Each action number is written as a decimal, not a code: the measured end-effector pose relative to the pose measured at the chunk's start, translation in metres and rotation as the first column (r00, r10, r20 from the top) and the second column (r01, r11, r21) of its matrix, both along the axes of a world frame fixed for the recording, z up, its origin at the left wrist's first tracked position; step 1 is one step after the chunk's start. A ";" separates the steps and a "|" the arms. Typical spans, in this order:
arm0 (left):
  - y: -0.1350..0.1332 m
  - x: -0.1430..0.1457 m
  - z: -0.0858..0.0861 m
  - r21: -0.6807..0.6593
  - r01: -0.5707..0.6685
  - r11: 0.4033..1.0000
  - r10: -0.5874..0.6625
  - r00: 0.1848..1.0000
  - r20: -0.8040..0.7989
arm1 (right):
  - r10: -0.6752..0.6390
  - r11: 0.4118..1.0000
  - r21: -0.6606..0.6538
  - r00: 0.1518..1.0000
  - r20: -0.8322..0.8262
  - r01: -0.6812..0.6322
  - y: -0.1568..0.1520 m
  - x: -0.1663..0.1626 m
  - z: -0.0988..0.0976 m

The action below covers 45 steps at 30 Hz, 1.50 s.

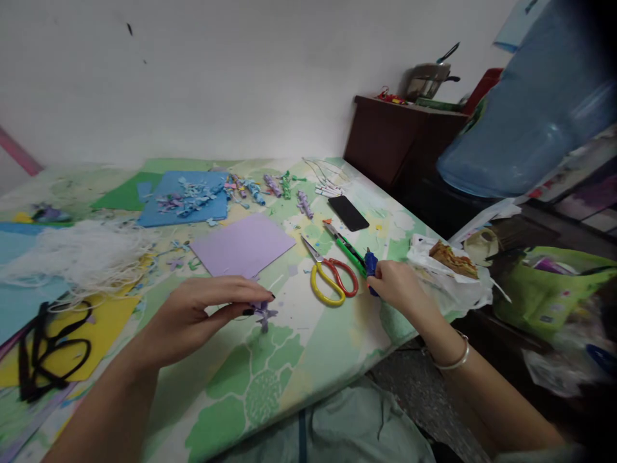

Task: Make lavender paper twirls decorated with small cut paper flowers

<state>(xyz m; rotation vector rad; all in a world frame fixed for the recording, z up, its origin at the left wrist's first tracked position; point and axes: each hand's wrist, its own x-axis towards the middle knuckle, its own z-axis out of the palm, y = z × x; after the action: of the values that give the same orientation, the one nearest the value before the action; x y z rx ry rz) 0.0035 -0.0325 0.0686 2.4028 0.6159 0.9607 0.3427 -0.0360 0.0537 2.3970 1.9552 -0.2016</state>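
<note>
My left hand (202,312) is closed in a pinch on a small purple foam cut-out (263,315) with pointed arms, held over the front of the table. My right hand (398,286) is closed around a blue glue gun (371,270), its narrow tip pointing away from me. Beside it lies a green utility knife (351,251), and left of that rest scissors (330,276) with one yellow and one red handle. A purple foam sheet (243,244) lies flat just beyond my left hand.
Blue foam sheets (193,215) carry a heap of small cut pieces. Several decorated rolls (305,204) and a black phone (348,213) lie farther back. White string (91,251) and black glasses (53,354) are at left. Food on a plastic bag (463,292) sits at the right edge.
</note>
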 end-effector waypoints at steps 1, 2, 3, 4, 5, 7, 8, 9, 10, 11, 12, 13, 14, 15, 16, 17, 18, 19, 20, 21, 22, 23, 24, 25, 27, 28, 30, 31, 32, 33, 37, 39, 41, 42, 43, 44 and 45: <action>-0.001 0.000 0.001 -0.013 0.001 1.000 -0.001 1.000 0.008 | 0.012 1.000 -0.019 0.999 -0.032 -0.013 0.000 0.001 0.002; -0.001 0.001 0.002 -0.023 0.001 1.000 -0.001 1.000 0.016 | 0.027 0.999 -0.033 0.998 -0.061 -0.029 0.001 0.001 0.004; -0.002 0.001 0.002 -0.032 0.001 0.999 -0.001 1.000 0.025 | 0.039 0.998 -0.049 0.995 -0.094 -0.043 0.000 0.002 0.006; -0.002 0.001 0.003 -0.038 0.002 0.999 -0.001 0.999 0.037 | 0.048 0.996 -0.063 0.991 -0.128 -0.057 -0.001 0.003 0.009; -0.002 0.001 0.003 -0.043 0.003 0.999 -0.001 0.999 0.047 | 0.053 0.996 -0.066 0.986 -0.156 -0.064 -0.002 0.003 0.011; -0.003 0.000 0.003 -0.047 0.003 0.999 0.000 0.998 0.063 | 0.068 0.997 -0.027 0.977 -0.202 -0.075 -0.006 0.000 0.016; -0.002 0.000 0.002 -0.047 -0.001 0.999 0.004 0.997 0.072 | 0.091 0.996 0.015 0.970 -0.227 -0.090 -0.008 -0.004 0.018; -0.002 0.000 0.002 -0.049 -0.006 0.999 0.010 0.997 0.080 | 0.128 0.991 0.074 0.956 -0.264 -0.113 -0.011 -0.010 0.019; -0.002 0.000 0.001 -0.053 -0.011 0.999 0.015 0.996 0.088 | 0.182 0.980 0.142 0.928 -0.325 -0.143 -0.014 -0.018 0.019; -0.002 0.000 0.000 -0.062 -0.016 0.998 0.022 0.995 0.097 | 0.250 0.961 0.217 0.880 -0.404 -0.173 -0.017 -0.028 0.019; -0.002 0.000 0.000 -0.074 -0.019 0.997 0.027 0.994 0.108 | 0.313 0.939 0.297 0.800 -0.512 -0.177 -0.019 -0.039 0.018; -0.002 0.001 -0.001 -0.092 -0.020 0.996 0.031 0.992 0.120 | 0.370 0.919 0.359 0.666 -0.648 -0.162 -0.020 -0.051 0.018; -0.002 0.001 -0.001 -0.113 -0.017 0.993 0.032 0.991 0.134 | 0.404 0.910 0.389 0.507 -0.762 -0.140 -0.021 -0.064 0.017; -0.003 0.002 -0.002 -0.138 -0.012 0.990 0.033 0.988 0.151 | 0.404 0.914 0.389 0.352 -0.844 -0.116 -0.021 -0.077 0.016; -0.003 0.002 -0.002 -0.163 -0.006 0.987 0.034 0.985 0.169 | 0.388 0.922 0.376 0.207 -0.898 -0.094 -0.021 -0.089 0.015; -0.003 0.003 -0.002 -0.187 -0.002 0.982 0.037 0.982 0.186 | 0.368 0.928 0.361 0.082 -0.926 -0.093 -0.020 -0.100 0.014; -0.002 0.004 -0.002 -0.207 -0.001 0.978 0.043 0.979 0.201 | 0.340 0.935 0.342 -0.035 -0.940 -0.091 -0.020 -0.110 0.014; -0.002 0.004 -0.003 -0.224 -0.003 0.975 0.052 0.976 0.212 | 0.308 0.944 0.321 -0.143 -0.941 -0.079 -0.019 -0.118 0.013; -0.002 0.005 -0.003 -0.235 -0.008 0.972 0.062 0.974 0.219 | 0.278 0.951 0.301 -0.236 -0.931 -0.065 -0.019 -0.125 0.011; -0.001 0.005 -0.004 -0.240 -0.016 0.971 0.072 0.972 0.223 | 0.249 0.960 0.277 -0.316 -0.915 -0.048 -0.019 -0.131 0.010; -0.001 0.005 -0.004 -0.239 -0.023 0.971 0.078 0.971 0.225 | 0.221 0.967 0.251 -0.379 -0.898 -0.031 -0.019 -0.136 0.008; -0.001 0.004 -0.005 -0.234 -0.028 0.972 0.083 0.970 0.229 | 0.198 0.973 0.228 -0.424 -0.884 -0.021 -0.019 -0.139 0.007; -0.001 0.004 -0.006 -0.232 -0.031 0.972 0.086 0.969 0.232 | 0.179 0.978 0.210 -0.455 -0.873 -0.018 -0.019 -0.142 0.006; -0.001 0.004 -0.006 -0.231 -0.031 0.972 0.087 0.968 0.236 | 0.166 0.980 0.197 -0.474 -0.865 -0.018 -0.019 -0.144 0.005; -0.001 0.004 -0.007 -0.236 -0.027 0.971 0.085 0.967 0.241 | 0.163 0.981 0.195 -0.488 -0.857 -0.016 -0.018 -0.146 0.004; -0.001 0.004 -0.007 -0.241 -0.022 0.970 0.081 0.968 0.239 | 0.172 0.978 0.206 -0.490 -0.855 -0.017 -0.017 -0.147 0.004; -0.001 0.004 -0.007 -0.244 -0.017 0.970 0.075 0.970 0.231 | 0.201 0.971 0.239 -0.487 -0.850 -0.018 -0.016 -0.148 0.004; -0.001 0.004 -0.006 -0.240 -0.019 0.971 0.074 0.972 0.224 | 0.223 0.965 0.262 -0.480 -0.849 -0.016 -0.015 -0.147 0.004; 0.000 0.004 -0.006 -0.235 -0.024 0.972 0.076 0.974 0.215 | 0.254 0.957 0.290 -0.467 -0.847 -0.006 -0.015 -0.146 0.005; 0.000 0.003 -0.005 -0.230 -0.028 0.973 0.077 0.975 0.207 | 0.293 0.947 0.320 -0.442 -0.848 0.015 -0.014 -0.144 0.006; 0.001 0.003 0.001 -0.179 0.028 0.984 0.006 0.983 0.185 | 0.462 0.886 0.458 -0.230 -0.857 0.075 -0.015 -0.129 0.014; 0.000 0.003 0.003 -0.132 0.054 0.990 -0.031 0.985 0.171 | 0.558 0.829 0.558 -0.077 -0.826 0.028 -0.019 -0.119 0.019; -0.001 0.004 0.005 -0.096 0.050 0.994 -0.035 0.988 0.153 | 0.669 0.743 0.665 0.078 -0.739 -0.069 -0.024 -0.111 0.024; -0.002 0.004 0.005 -0.089 0.044 0.995 -0.030 0.989 0.145 | 0.717 0.696 0.707 0.144 -0.682 -0.125 -0.026 -0.109 0.026; -0.002 0.004 0.005 -0.088 0.039 0.995 -0.027 0.990 0.136 | 0.758 0.651 0.738 0.194 -0.622 -0.177 -0.028 -0.107 0.027; -0.002 0.005 0.005 -0.088 0.036 0.995 -0.024 0.992 0.128 | 0.792 0.608 0.761 0.226 -0.567 -0.223 -0.031 -0.106 0.028; -0.003 0.005 0.005 -0.089 0.033 0.995 -0.022 0.992 0.122 | 0.819 0.571 0.779 0.244 -0.519 -0.259 -0.032 -0.106 0.028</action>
<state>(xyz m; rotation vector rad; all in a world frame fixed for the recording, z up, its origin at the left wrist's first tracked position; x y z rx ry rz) 0.0085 -0.0352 0.0739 2.2487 0.5683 1.0354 0.2371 -0.0682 0.0822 1.4926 3.7142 -1.1634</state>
